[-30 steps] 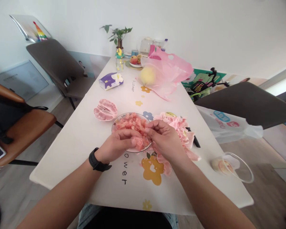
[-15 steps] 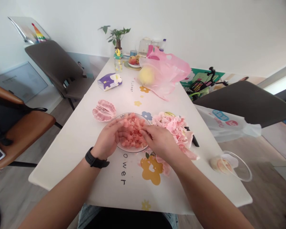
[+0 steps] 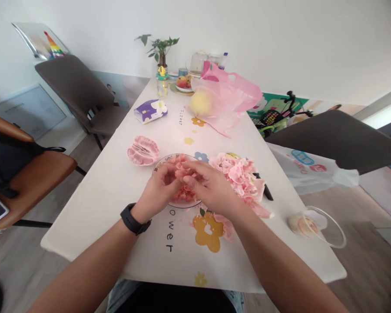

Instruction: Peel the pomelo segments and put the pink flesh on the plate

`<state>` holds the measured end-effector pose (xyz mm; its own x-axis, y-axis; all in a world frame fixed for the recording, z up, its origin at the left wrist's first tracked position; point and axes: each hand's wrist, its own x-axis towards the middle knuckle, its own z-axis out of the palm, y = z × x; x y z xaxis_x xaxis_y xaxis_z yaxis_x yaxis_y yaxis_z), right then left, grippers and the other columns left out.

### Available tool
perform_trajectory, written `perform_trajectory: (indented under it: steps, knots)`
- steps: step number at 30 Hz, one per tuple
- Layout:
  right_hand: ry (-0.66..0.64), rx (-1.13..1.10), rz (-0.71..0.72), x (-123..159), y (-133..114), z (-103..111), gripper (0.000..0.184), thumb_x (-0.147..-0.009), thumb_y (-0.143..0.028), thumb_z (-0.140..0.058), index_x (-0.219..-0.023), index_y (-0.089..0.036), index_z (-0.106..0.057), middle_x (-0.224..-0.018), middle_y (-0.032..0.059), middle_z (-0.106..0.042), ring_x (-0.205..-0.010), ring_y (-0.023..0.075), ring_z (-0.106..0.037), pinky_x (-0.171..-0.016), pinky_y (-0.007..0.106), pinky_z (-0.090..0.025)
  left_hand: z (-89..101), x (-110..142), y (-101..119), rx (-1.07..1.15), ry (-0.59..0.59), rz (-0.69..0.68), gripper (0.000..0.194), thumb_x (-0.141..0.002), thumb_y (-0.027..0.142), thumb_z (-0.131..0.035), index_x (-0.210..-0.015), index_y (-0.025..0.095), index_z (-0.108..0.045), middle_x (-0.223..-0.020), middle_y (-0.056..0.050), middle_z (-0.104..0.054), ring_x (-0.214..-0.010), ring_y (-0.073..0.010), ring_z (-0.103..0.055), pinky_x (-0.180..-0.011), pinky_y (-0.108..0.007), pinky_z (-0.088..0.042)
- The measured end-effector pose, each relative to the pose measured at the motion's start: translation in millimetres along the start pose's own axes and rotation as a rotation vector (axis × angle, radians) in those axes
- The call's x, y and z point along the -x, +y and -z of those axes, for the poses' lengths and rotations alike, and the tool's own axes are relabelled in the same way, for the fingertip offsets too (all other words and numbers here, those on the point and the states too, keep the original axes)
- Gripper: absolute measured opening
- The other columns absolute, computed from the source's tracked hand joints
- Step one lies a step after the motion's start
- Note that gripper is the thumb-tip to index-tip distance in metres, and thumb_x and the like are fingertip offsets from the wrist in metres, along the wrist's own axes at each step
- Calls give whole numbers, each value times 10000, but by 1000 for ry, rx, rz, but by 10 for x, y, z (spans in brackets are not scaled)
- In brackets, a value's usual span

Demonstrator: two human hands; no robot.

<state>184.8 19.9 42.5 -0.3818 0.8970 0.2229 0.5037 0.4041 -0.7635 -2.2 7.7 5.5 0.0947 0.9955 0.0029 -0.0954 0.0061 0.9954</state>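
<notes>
A plate [image 3: 155,168] with a dark rim line holds a heap of pink pomelo flesh [image 3: 186,194]. Above it my left hand [image 3: 161,187] is closed, its thumb and fingers curled round a small piece of pomelo flesh [image 3: 180,170]. My right hand [image 3: 211,184] meets it from the other side, fingers bent over the same piece, thumb close to the left fingertips. Part of the piece is hidden behind the fingers. Just beyond the plate at the left lies a peeled pomelo chunk [image 3: 143,151]. Right of my right hand is a pile of pink peel and membrane [image 3: 236,171].
A black-handled knife [image 3: 267,192] lies partly under the peel. Farther back are a tissue pack [image 3: 150,111], a yellow pomelo [image 3: 201,103] by a pink plastic bag [image 3: 236,93], and a fruit plate [image 3: 184,90]. A clear container [image 3: 313,226] sits at the right edge.
My left hand has gone from loosely cupped to closed, and my right hand has moved left and up to meet it over the plate.
</notes>
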Motion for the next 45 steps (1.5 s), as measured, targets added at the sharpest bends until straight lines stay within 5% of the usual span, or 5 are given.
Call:
perform_trajectory:
  steps: [6, 17, 33, 40, 45]
  knots:
    - [-74, -291, -141, -66, 9, 42, 179, -966, -294, -672, -1078, -309, -812, -1132, 14, -794, -1052, 222, -733, -969, 414, -568, 19, -3, 24, 54, -89, 59, 320, -842, 412, -843, -1018, 181, -708, -982, -57, -719, -880, -187, -667, -792, -319, -541]
    - [-161, -399, -168, -59, -30, 8, 116, -940, -289, -646, -838, -256, -689, -877, -13, -664, -775, 167, -633, -726, 320, -530, -11, 4, 18, 21, -89, 26, 258, -843, 357, -838, -969, 185, -692, -924, -42, -722, -817, -170, -663, -752, -307, -538]
    - [189, -311, -185, -1, 3, -364, 77, -937, -308, -638, -964, -252, -684, -979, 40, -736, -855, 204, -683, -819, 379, -583, -40, 46, -115, -103, 145, -117, 163, -890, 322, -786, -972, 214, -695, -961, -31, -745, -858, -173, -686, -817, -310, -541]
    - [114, -852, -334, -4, -32, -345, 244, -918, -499, -739, -949, -262, -685, -948, 36, -756, -884, 232, -731, -811, 411, -649, -49, 57, 11, 241, 74, -60, 273, -804, 352, -885, -938, 202, -699, -943, -20, -739, -857, -168, -693, -856, -337, -573]
    - [90, -1079, -352, 3, -42, -327, 245, -864, -449, -828, -946, -256, -700, -863, 12, -734, -784, 193, -709, -729, 354, -646, -17, 28, -21, 388, -12, 7, 256, -810, 314, -895, -961, 192, -728, -931, -16, -745, -857, -150, -695, -853, -304, -563]
